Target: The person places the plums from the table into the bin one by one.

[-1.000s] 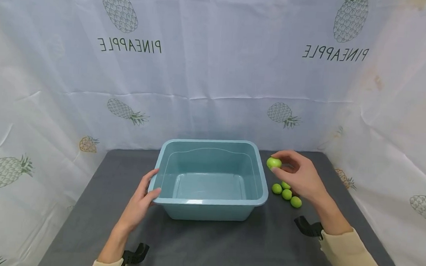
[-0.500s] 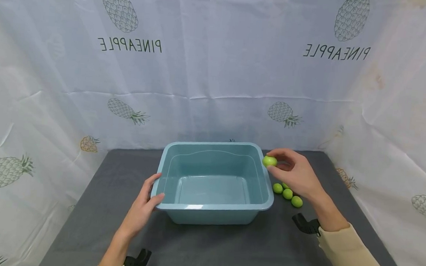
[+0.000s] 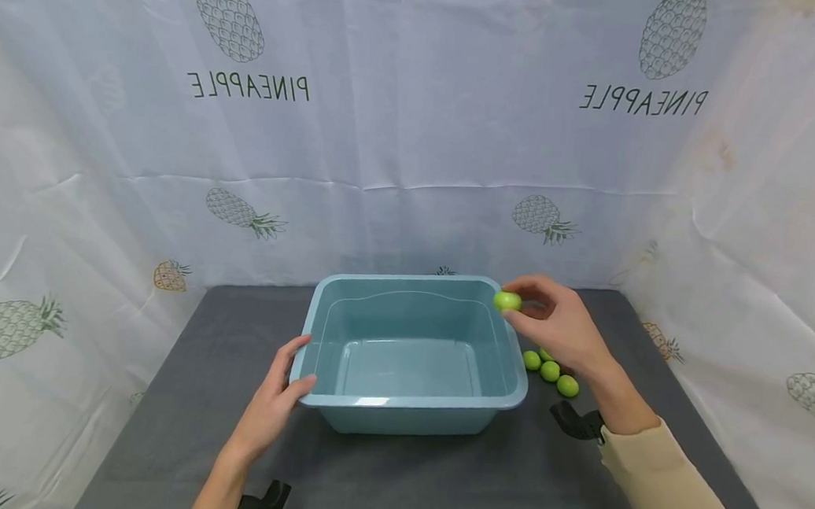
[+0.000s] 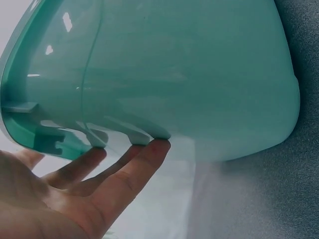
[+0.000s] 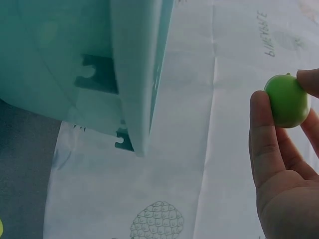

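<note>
A light blue plastic basin (image 3: 407,403) stands on the dark cloth in the head view, its inside bare. My left hand (image 3: 269,406) grips its left end, thumb at the rim. The left wrist view has the fingertips (image 4: 160,144) against the outer wall. Above the basin's right rim, my right hand (image 3: 559,324) holds a smooth green lime (image 3: 507,301). Thumb and fingers pinch that lime (image 5: 286,102) in the right wrist view, a small nub on its top.
Several more limes (image 3: 550,372) lie clustered on the dark cloth (image 3: 391,482), right of the basin and below my right hand. A white curtain (image 3: 416,129) with pineapple prints hangs behind and along both sides. Each wrist wears a black strap mount (image 3: 576,422).
My right hand has carried the lime left and slightly up, from beside the basin to over its right rim. The basin and my left hand have shifted a little right and nearer.
</note>
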The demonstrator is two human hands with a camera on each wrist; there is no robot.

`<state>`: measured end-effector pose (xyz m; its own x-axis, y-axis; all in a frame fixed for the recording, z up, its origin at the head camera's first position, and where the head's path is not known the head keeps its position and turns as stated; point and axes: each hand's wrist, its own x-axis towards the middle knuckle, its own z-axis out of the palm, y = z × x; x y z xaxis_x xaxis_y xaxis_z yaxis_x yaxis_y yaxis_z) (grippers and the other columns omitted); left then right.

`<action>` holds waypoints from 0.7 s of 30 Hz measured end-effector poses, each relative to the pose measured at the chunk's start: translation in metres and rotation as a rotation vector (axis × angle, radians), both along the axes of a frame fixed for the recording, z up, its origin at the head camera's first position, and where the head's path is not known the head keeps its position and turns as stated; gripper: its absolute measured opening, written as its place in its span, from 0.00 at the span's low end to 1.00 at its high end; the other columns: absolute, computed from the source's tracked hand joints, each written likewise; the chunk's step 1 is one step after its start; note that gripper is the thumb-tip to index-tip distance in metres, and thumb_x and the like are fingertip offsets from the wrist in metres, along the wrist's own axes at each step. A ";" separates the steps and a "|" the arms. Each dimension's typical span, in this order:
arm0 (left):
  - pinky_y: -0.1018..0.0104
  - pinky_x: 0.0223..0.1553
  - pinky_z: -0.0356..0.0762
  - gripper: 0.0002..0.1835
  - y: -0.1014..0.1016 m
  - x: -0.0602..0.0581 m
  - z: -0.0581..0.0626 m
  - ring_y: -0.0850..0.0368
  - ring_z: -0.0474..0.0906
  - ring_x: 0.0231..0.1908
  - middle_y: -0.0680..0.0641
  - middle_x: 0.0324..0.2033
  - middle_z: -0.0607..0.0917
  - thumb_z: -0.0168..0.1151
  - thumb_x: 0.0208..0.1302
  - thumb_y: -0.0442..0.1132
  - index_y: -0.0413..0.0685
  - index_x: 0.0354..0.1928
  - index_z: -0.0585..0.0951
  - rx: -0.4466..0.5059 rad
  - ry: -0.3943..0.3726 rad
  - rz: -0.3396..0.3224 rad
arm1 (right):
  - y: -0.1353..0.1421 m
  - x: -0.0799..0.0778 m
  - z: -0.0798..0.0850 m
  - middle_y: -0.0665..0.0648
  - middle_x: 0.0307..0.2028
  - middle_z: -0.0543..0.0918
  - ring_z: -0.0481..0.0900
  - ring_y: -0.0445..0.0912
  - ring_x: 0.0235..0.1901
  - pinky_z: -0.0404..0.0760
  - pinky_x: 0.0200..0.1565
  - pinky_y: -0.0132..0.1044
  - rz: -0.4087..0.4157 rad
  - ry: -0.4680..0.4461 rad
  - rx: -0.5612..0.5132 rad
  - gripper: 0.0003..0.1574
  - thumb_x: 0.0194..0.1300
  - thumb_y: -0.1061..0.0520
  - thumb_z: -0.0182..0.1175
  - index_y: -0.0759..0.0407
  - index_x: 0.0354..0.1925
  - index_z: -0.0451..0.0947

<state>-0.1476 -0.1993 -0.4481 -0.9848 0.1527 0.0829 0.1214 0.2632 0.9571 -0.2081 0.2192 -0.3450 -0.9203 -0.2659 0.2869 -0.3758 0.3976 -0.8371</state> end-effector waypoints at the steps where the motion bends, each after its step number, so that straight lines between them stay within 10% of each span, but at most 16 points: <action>1: 0.45 0.54 0.73 0.31 0.000 0.000 0.000 0.30 0.63 0.67 0.36 0.77 0.52 0.51 0.79 0.40 0.55 0.78 0.54 -0.002 -0.001 0.001 | -0.001 0.000 0.001 0.59 0.55 0.79 0.84 0.44 0.47 0.82 0.47 0.38 0.004 -0.005 0.002 0.22 0.69 0.60 0.66 0.61 0.60 0.76; 21: 0.44 0.56 0.71 0.31 0.003 0.007 -0.001 0.32 0.64 0.68 0.36 0.75 0.56 0.53 0.78 0.42 0.58 0.77 0.56 -0.003 -0.009 0.010 | -0.045 -0.025 0.031 0.58 0.51 0.80 0.79 0.50 0.49 0.81 0.50 0.44 0.126 0.145 0.141 0.19 0.65 0.64 0.67 0.62 0.55 0.80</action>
